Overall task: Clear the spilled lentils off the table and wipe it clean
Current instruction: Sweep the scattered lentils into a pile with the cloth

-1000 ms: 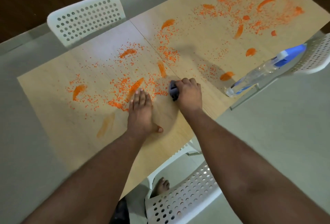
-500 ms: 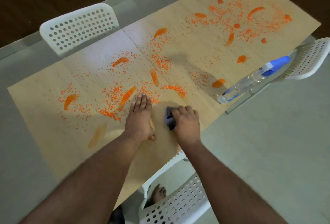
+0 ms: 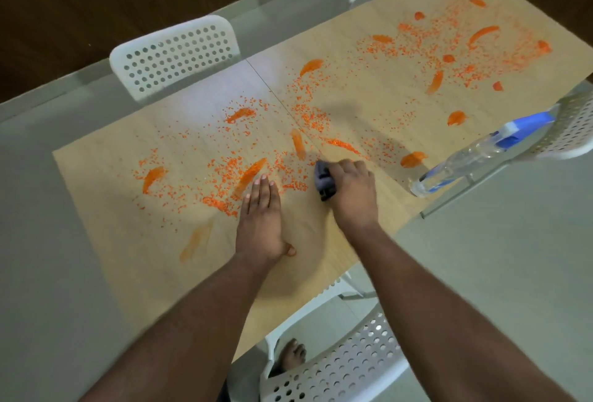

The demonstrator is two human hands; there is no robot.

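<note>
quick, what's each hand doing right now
Left hand: open, flat on the table, fingers straight.
Right hand: closed, gripping a dark cloth on the table.

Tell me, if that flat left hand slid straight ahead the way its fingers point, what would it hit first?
Probably the orange smear just beyond the left hand fingertips, with the spilled lentils scattered around it on the table; nothing taller seems to stand in that line.
</note>
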